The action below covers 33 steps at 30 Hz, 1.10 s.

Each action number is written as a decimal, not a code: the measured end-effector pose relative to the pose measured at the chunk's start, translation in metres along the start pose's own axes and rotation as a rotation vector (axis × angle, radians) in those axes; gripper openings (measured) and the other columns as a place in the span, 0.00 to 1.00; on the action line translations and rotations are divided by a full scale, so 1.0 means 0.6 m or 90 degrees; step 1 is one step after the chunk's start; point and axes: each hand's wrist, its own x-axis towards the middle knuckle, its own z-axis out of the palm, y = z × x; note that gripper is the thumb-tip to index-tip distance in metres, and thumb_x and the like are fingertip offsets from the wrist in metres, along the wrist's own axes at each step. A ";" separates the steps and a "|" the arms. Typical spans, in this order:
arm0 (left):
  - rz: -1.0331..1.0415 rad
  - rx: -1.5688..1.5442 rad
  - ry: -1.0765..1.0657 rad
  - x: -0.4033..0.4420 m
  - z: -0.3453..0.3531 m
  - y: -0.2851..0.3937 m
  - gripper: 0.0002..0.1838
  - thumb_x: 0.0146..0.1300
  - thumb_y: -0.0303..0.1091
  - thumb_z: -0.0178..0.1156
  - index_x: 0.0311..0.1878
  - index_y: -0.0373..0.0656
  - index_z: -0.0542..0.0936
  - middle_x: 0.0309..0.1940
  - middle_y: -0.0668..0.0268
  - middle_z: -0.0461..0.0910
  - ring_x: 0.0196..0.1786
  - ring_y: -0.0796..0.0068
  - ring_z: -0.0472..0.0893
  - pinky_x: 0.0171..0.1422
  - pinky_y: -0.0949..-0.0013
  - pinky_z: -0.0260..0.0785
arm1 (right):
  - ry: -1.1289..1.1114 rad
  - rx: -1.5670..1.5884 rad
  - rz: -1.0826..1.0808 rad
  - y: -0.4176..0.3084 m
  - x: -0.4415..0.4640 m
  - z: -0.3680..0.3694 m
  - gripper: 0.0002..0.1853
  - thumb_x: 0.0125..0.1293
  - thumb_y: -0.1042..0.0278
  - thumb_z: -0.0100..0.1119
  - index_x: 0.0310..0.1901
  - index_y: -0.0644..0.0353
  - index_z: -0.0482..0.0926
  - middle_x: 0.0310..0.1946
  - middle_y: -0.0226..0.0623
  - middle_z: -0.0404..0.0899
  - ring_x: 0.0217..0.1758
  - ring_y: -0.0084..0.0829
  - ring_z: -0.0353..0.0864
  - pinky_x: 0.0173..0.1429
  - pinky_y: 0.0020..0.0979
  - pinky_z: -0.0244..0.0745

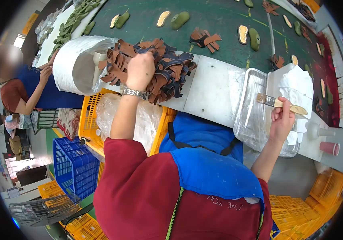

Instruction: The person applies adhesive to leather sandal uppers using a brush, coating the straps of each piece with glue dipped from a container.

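picking from the pile of strap pieces (170,76) at upper centre-left seems in hand, the left hand (141,72) on it with its grip hidden, the right hand (282,122) pinching the brush (277,103) at right; the next move likely calls for separating one piece cleanly.

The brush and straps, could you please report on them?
Right hand holding brush over tray. Left hand at strap pile, grip hidden. No obstruction seen.
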 end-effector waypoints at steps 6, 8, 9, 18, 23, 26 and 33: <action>0.023 -0.194 0.264 0.028 -0.161 0.012 0.03 0.54 0.25 0.52 0.29 0.39 0.76 0.39 0.56 0.77 0.44 0.60 0.75 0.45 0.63 0.68 | -0.003 0.018 -0.002 -0.008 -0.001 0.009 0.12 0.67 0.64 0.45 0.42 0.65 0.72 0.16 0.24 0.62 0.16 0.13 0.55 0.19 0.16 0.50; 0.112 -0.250 0.300 0.030 -0.193 0.029 0.04 0.52 0.20 0.52 0.29 0.37 0.76 0.48 0.55 0.73 0.54 0.60 0.71 0.52 0.63 0.65 | -0.032 0.050 -0.002 -0.008 -0.002 0.012 0.12 0.67 0.64 0.44 0.44 0.64 0.71 0.16 0.24 0.61 0.17 0.13 0.55 0.19 0.15 0.50; 0.133 -0.322 0.302 0.029 -0.189 0.037 0.05 0.51 0.18 0.51 0.28 0.37 0.75 0.50 0.54 0.71 0.56 0.59 0.69 0.53 0.63 0.64 | -0.041 0.071 -0.005 -0.005 -0.001 0.014 0.12 0.67 0.65 0.44 0.45 0.63 0.71 0.17 0.24 0.62 0.17 0.13 0.56 0.19 0.15 0.51; 0.232 -0.924 0.150 0.017 -0.105 0.157 0.10 0.49 0.10 0.45 0.24 0.35 0.72 0.58 0.48 0.61 0.52 0.55 0.74 0.51 0.66 0.70 | -0.128 0.094 -0.124 -0.016 0.018 0.055 0.15 0.62 0.65 0.52 0.49 0.60 0.67 0.38 0.33 0.71 0.35 0.21 0.69 0.42 0.23 0.68; 0.298 -1.020 0.077 0.013 -0.094 0.198 0.10 0.50 0.09 0.47 0.23 0.36 0.73 0.56 0.48 0.63 0.53 0.58 0.73 0.52 0.65 0.71 | -0.258 0.097 -0.088 -0.003 0.022 0.089 0.21 0.58 0.64 0.58 0.51 0.60 0.65 0.46 0.36 0.71 0.50 0.28 0.70 0.54 0.28 0.66; 0.293 -0.997 0.088 0.005 -0.096 0.199 0.10 0.50 0.09 0.48 0.23 0.35 0.74 0.56 0.50 0.63 0.53 0.60 0.73 0.53 0.66 0.71 | -0.146 0.041 -0.021 0.021 0.014 0.096 0.21 0.58 0.65 0.57 0.52 0.60 0.65 0.47 0.35 0.71 0.50 0.27 0.70 0.54 0.26 0.65; 0.197 -1.195 -0.041 -0.022 -0.099 0.179 0.09 0.55 0.15 0.49 0.36 0.36 0.75 0.56 0.54 0.63 0.53 0.66 0.73 0.52 0.69 0.70 | -0.150 0.148 0.041 0.028 0.001 0.135 0.15 0.57 0.78 0.54 0.46 0.57 0.66 0.44 0.35 0.67 0.45 0.23 0.67 0.50 0.24 0.65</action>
